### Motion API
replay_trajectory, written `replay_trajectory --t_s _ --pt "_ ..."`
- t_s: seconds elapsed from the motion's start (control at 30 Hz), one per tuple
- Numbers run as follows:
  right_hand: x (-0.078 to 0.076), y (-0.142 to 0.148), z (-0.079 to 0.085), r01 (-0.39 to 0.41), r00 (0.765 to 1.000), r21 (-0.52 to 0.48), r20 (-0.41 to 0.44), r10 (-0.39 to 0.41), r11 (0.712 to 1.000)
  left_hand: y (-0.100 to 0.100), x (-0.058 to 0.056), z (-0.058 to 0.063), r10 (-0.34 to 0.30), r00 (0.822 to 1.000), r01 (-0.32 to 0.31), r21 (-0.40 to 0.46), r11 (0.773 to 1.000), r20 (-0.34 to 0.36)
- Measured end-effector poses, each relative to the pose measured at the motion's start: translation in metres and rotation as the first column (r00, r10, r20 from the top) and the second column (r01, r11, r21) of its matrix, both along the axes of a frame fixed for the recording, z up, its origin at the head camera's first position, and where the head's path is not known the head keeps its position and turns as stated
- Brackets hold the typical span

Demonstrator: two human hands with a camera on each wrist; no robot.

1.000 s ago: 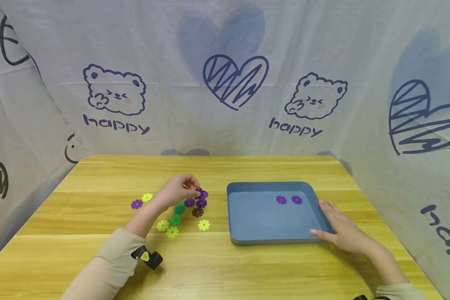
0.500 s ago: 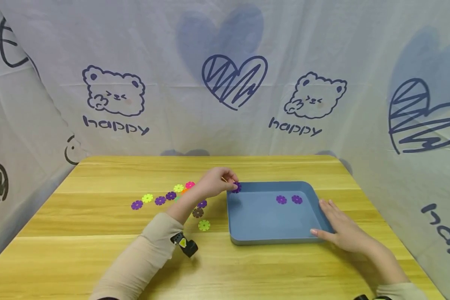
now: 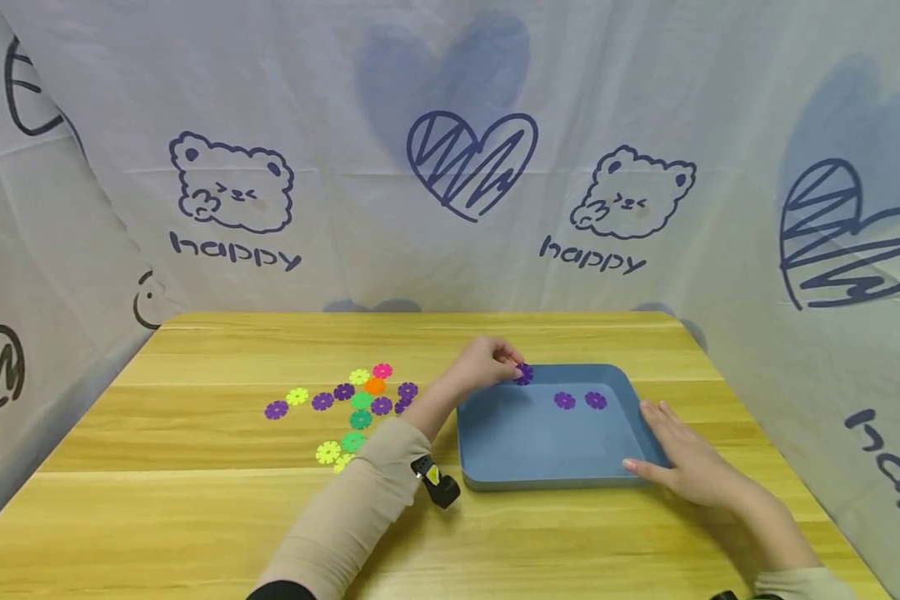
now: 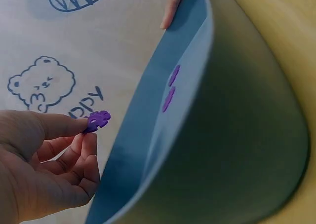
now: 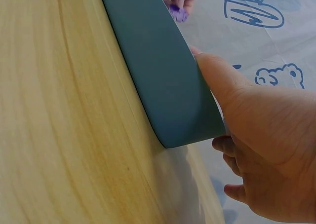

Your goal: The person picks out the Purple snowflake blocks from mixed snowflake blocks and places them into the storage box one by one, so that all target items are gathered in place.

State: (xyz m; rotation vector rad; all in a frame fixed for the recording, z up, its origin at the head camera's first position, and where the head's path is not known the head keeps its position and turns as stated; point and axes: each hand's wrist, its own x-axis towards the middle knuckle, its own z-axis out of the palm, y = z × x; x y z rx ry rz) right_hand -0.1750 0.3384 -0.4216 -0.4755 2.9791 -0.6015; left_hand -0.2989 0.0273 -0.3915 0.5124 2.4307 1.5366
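L hand [image 3: 486,363] w/ purple pc [image 3: 523,374]

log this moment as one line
left hand: pinching purple piece | right hand: touching blue tray, right end | tray contents: two flat purple pieces

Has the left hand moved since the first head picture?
Yes, rightward: the left hand, then left of the blue tray, now overlaps its far rim in that view, holding a purple disc.

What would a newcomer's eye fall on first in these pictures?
Probably on the blue tray, right of centre on the wooden table, with two purple pieces inside and the right hand touching its right side. Next comes the left hand, pinching another purple piece near the tray's far side. Bright scattered pieces left of the tray also stand out.
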Motion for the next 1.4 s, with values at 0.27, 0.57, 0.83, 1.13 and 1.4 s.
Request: replay_trajectory --t_s 0.27,0.57,0.83,1.13,1.4 --pt "0.0 0.0 -0.001 -0.003 1.0 -0.008 0.004 0.003 1.0 0.018 0.002 -0.013 0.054 0.998 -0.055 0.008 0.998 0.037" --pt "-0.001 0.0 0.0 -0.003 1.0 -0.006 0.002 0.003 1.0 0.029 0.004 -0.024 0.094 0.995 -0.098 -0.129 0.987 -0.032" --pt "-0.001 0.0 0.0 -0.002 1.0 -0.004 0.001 0.002 1.0 0.027 0.007 -0.023 0.049 0.981 -0.113 -0.351 0.93 -0.186" --pt "0.0 0.001 -0.002 -0.015 1.0 -0.021 -0.014 0.015 1.0 -0.002 0.023 0.003 -0.037 0.969 -0.045 -0.325 0.945 -0.242" --pt "0.001 0.0 0.001 -0.003 1.0 -0.012 -0.002 0.003 1.0 -0.053 0.042 0.023 -0.039 0.965 -0.038 -0.287 0.957 -0.259"
